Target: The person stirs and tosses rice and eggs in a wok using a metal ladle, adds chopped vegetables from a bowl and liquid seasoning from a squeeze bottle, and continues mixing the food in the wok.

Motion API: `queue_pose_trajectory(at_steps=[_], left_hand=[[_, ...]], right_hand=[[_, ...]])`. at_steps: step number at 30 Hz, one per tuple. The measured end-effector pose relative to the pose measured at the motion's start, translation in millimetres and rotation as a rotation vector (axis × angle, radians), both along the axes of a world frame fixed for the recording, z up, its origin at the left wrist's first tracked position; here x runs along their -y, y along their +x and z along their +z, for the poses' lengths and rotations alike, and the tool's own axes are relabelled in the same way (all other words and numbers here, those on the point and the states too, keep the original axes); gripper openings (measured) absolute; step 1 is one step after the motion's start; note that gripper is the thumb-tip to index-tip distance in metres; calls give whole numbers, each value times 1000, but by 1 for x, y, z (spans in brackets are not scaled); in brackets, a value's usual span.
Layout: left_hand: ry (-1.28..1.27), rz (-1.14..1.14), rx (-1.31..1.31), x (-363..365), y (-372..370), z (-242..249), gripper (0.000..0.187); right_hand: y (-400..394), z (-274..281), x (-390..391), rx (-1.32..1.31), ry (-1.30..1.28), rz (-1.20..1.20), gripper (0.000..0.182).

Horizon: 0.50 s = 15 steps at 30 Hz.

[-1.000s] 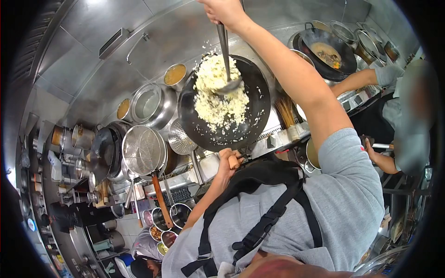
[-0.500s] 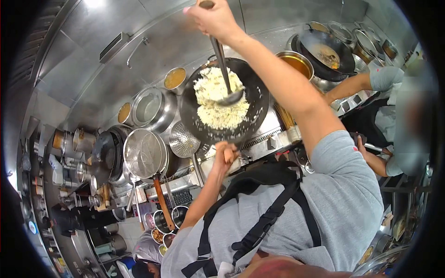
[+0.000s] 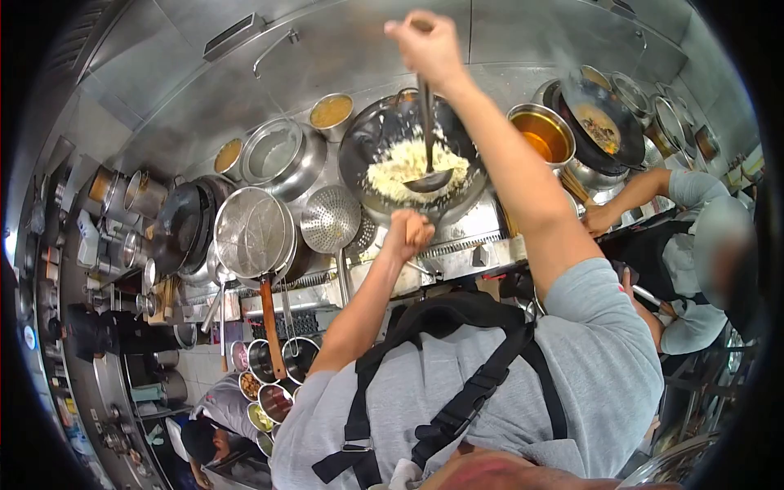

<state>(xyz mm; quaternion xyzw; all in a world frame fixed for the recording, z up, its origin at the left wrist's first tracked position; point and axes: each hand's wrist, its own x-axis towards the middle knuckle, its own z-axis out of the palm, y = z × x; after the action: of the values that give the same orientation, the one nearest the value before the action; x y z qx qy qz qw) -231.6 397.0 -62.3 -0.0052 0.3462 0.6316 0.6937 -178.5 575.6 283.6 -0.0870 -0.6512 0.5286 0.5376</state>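
A black wok (image 3: 356, 155) stands on the stove at the centre, with pale rice (image 3: 400, 167) in its middle and grains stuck to its wall. My left hand (image 3: 411, 232) is closed at the wok's near edge, wrapped round its handle, which the fingers mostly hide. High above the far side, my right hand (image 3: 430, 51) grips the top of a long ladle (image 3: 427, 122). The ladle stands nearly upright, its dark bowl resting in the rice. Part of the wok's right wall is beside my right forearm.
Left of the wok are a perforated skimmer (image 3: 330, 219), a round strainer (image 3: 254, 233) and a steel pot (image 3: 276, 159). A pot of orange liquid (image 3: 542, 136) stands to the right. A co-worker's hand (image 3: 603, 219) is near another wok (image 3: 625, 135); another person (image 3: 204, 441) is at lower left.
The view has shifted. The rice has moved toward the near side of the wok and spread out, some grains blurred. The ladle bowl now sits lower, near the rice's front edge.
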Motion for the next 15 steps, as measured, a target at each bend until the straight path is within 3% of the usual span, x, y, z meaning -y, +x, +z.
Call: queue_pose_trajectory(at_steps=[1,3,4,5,7,10,11,12,15], left_hand=[[-166,186,-58,-4,17,41,14],[288,42,87,15,12,-34,14],[68,135,-29,43,35,-12,16],[16,116,-47,72,47,0,14],[-90,92,-152,98,55,-35,12],[-91,161,-175,80,52,6,12],[-9,83,-206,66,41,27,15],[82,67,-56,41,26,11,16],[-91,136,-77,-4,19,29,20]], right_hand=[[-15,-38,-14,4,-40,-3,29],[-22,-71,-53,-41,88,-118,28],[-9,-58,-55,-48,11,-42,28],[7,-35,-51,-56,-72,34,28],[24,14,-47,-77,-115,146,29],[29,61,6,-64,-92,113,35],[23,53,17,-50,-69,88,32],[14,36,24,-34,-45,61,31],[-33,-64,-10,-74,69,-67,32]])
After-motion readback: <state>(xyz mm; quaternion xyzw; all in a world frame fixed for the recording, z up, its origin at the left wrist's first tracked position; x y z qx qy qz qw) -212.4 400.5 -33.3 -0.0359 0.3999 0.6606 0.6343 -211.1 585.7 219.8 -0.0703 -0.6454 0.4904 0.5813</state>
